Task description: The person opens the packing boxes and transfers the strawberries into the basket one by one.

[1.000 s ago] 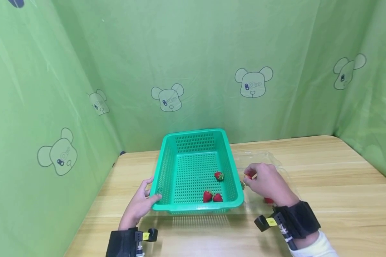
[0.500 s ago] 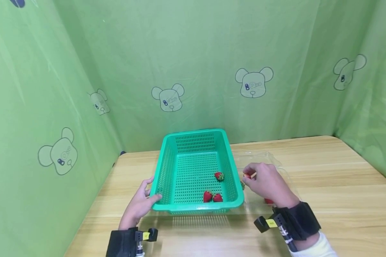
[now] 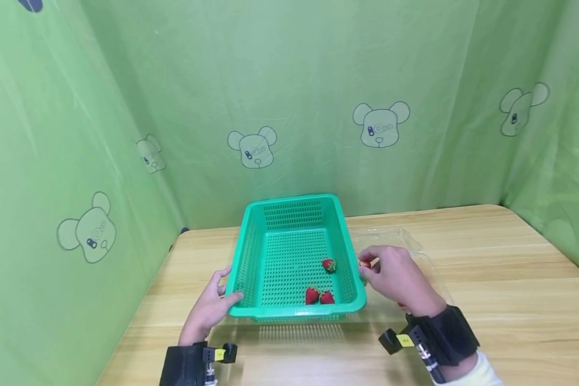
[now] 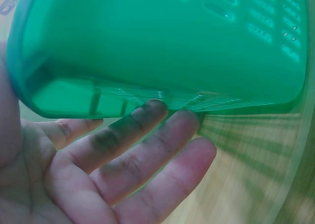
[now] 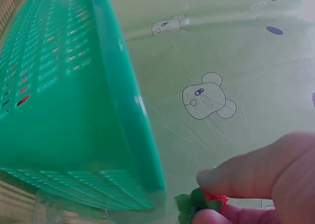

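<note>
So my right hand covers up a fair bit here. From above you only get a sliver of red from the strawberry, since my own knuckles block the rest. There's a small blurry spot just below those fingertips, right by the rim, that I can't make out. Another speck of red pokes out by my wrist, mostly hidden, and the clear plastic box under and beyond my fingers is so see-through that its edges get lost. In the right wrist view the fruit is partly cut off at the bottom, leaves toward the basket.

Anyway, I'm pinching that strawberry between thumb and finger, thumb on top, just outside the rim nearest those fingers. The right wrist view shows a little gap between leaves and rim.

My left hand grips the basket's near corner, thumb over the rim and fingers outside. In the left wrist view those fingers are nearly straight, slightly apart, under the green wall; the thumb's mostly out of shot. Can't tell if the basket touches the table. Three more strawberries lie inside, closer to my right fingers than my left.
</note>
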Available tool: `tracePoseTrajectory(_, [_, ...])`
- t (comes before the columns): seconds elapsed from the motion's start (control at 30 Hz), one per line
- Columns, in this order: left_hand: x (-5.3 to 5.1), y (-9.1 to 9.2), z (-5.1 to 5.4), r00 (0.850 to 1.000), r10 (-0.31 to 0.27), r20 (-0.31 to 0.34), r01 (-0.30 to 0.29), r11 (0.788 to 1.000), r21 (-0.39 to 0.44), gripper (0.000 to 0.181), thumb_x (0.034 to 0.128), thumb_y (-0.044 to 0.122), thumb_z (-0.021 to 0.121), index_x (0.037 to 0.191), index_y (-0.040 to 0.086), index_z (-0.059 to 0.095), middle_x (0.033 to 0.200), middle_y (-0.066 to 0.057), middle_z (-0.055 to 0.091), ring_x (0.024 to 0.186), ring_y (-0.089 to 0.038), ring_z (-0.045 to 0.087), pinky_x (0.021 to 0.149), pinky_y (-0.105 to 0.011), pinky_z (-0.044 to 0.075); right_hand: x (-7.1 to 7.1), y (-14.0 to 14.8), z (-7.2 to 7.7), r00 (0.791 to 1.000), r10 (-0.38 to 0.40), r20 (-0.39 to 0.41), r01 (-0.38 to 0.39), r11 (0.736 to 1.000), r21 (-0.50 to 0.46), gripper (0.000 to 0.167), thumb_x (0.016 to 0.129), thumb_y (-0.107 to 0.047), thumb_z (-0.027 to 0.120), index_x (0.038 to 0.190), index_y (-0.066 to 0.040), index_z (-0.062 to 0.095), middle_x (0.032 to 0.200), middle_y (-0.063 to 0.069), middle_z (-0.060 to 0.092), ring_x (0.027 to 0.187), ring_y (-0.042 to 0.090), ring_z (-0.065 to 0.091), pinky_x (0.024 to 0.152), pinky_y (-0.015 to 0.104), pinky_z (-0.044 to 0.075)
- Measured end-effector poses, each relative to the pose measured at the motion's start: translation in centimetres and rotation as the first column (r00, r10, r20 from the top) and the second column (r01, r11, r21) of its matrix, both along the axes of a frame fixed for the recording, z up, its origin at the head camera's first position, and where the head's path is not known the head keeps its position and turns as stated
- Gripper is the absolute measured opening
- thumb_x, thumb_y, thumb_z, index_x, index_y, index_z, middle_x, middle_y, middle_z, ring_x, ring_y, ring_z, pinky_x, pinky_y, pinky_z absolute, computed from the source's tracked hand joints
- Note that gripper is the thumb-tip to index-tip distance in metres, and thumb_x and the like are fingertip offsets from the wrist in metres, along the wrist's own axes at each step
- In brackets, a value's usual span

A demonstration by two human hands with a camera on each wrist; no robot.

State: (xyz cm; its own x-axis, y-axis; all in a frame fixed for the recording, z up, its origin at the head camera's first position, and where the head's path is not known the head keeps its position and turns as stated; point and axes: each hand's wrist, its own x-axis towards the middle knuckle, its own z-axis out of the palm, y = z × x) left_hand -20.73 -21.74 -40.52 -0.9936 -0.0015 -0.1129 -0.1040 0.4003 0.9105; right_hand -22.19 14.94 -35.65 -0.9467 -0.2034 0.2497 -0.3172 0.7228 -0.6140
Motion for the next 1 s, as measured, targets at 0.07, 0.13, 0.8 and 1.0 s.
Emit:
tracePoseTrajectory(0.07, [0.0,0.0,0.0,1.0,0.0,0.002,0.0,1.0,0.0,0.068,0.0913,0.012,0.063,0.15,0.012,0.029,0.133,-0.03,0.05,0.117,-0.041,0.055,0.093,-0.056,0.045,0.0,-0.2,0.0,1.0,0.009,-0.023,-0.009,1.0,-0.006,0.018,0.083,-0.004,0.073,0.1,0.001,0.07,0.089,0.01,0.069,0.069,0.015,0.063,0.058,0.028,0.054])
tracePoseTrajectory(0.13, [0.0,0.0,0.0,1.0,0.003,-0.002,-0.003,1.0,-0.012,0.068,0.0911,0.013,0.063,0.15,0.012,0.03,0.135,-0.031,0.048,0.121,-0.043,0.051,0.094,-0.058,0.043,0.1,-0.4,0.0,0.999,0.017,-0.044,-0.018,1.0,-0.008,0.016,0.083,-0.004,0.073,0.098,0.001,0.07,0.088,0.009,0.068,0.068,0.014,0.062,0.057,0.027,0.053])
tracePoseTrajectory(0.8, [-0.1,-0.1,0.0,1.0,0.003,0.011,-0.003,1.0,-0.006,0.068,0.0903,0.013,0.064,0.15,0.014,0.03,0.136,-0.032,0.045,0.122,-0.045,0.048,0.094,-0.06,0.042,0.6,-2.1,-0.6,0.962,0.097,-0.256,-0.108,0.994,-0.03,0.024,0.083,-0.008,0.076,0.106,-0.004,0.071,0.088,0.002,0.066,0.07,0.009,0.062,0.062,0.025,0.054])
tracePoseTrajectory(1.0, [0.0,-0.1,0.0,1.0,0.003,0.011,-0.003,1.0,-0.006,0.069,0.0902,0.013,0.064,0.15,0.013,0.03,0.136,-0.032,0.046,0.123,-0.045,0.048,0.094,-0.059,0.042,0.1,-1.5,-0.8,0.961,0.064,-0.27,-0.081,0.995,-0.053,0.021,0.084,-0.006,0.074,0.105,-0.002,0.07,0.091,0.007,0.068,0.071,0.013,0.062,0.065,0.031,0.056])
